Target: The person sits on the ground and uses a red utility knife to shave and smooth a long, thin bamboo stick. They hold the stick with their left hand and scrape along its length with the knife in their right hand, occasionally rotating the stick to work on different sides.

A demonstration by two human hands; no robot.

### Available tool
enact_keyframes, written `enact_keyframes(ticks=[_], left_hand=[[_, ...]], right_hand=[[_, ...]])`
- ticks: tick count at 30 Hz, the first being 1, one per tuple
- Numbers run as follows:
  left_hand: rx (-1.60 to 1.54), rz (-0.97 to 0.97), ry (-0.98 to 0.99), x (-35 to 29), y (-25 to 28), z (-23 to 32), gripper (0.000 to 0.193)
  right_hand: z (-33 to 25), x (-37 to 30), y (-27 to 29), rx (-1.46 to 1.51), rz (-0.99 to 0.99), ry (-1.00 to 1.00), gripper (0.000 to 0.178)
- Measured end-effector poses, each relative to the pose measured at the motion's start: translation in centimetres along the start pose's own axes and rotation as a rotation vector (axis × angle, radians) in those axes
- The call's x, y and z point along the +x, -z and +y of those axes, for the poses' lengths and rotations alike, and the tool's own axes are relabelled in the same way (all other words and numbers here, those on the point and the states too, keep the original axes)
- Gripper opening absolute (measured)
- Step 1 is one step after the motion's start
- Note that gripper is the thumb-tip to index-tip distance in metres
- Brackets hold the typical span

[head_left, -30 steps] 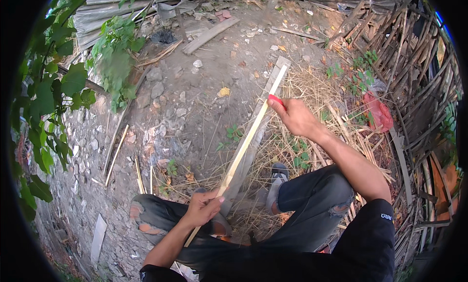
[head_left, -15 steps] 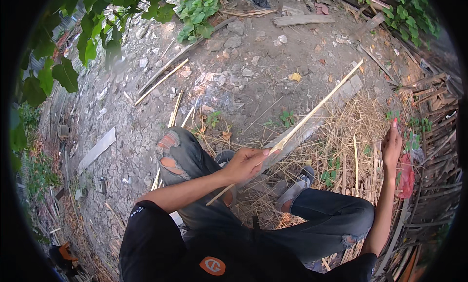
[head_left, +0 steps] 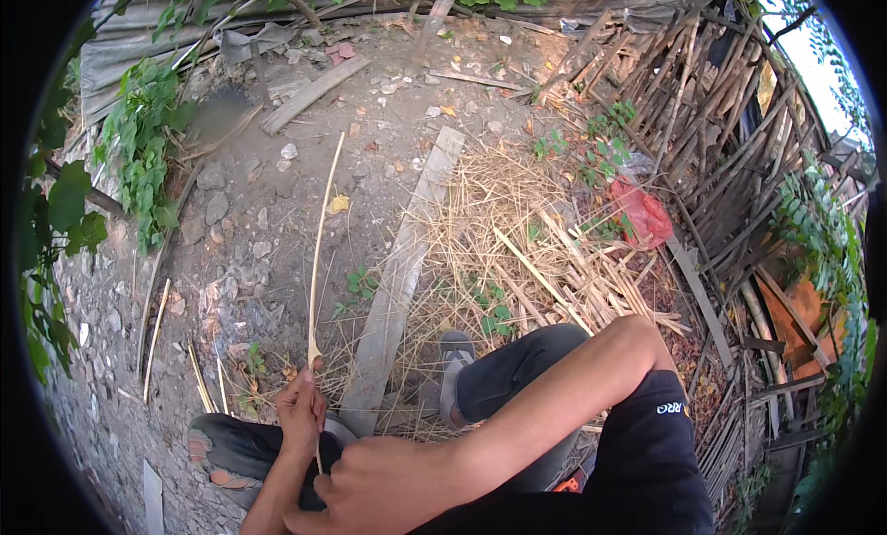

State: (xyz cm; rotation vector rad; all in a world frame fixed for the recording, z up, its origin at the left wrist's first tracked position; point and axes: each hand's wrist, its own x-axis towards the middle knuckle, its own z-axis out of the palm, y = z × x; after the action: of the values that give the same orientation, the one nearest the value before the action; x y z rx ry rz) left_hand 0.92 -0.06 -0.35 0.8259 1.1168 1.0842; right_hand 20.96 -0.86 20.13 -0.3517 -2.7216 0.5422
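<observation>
A long pale bamboo strip (head_left: 321, 244) stands up in front of me, slightly bent, with a rough, frayed joint above my fingers. My left hand (head_left: 300, 413) is closed round it below that joint. My right hand (head_left: 381, 484) is curled beside the strip's lower end, its back turned up. Whatever it grips, if anything, is hidden. Both hands are low in the view, over my left thigh.
A grey plank (head_left: 397, 290) lies on the ground by my feet. Right of it spreads a heap of shavings and split strips (head_left: 504, 202). A red plastic bag (head_left: 640, 213) lies beyond, near stacked branches (head_left: 688, 91). Leafy plants (head_left: 139, 138) grow at left.
My view has turned to the right. My right hand has come from far out on the right to beside my left hand. The strip now points more upright, still in my left hand.
</observation>
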Motion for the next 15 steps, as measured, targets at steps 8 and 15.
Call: enact_keyframes(ticks=[8,15], left_hand=[[0.03,0.016,-0.008,-0.5,-0.2,0.2,0.043],[-0.003,0.067,-0.118,-0.8,0.4,-0.7,0.038]], right_hand=[[-6.8,6.8,3.7,0.582,-0.019,0.065,0.037],[-1.5,5.0,0.5,-0.141,0.196,0.239,0.03]])
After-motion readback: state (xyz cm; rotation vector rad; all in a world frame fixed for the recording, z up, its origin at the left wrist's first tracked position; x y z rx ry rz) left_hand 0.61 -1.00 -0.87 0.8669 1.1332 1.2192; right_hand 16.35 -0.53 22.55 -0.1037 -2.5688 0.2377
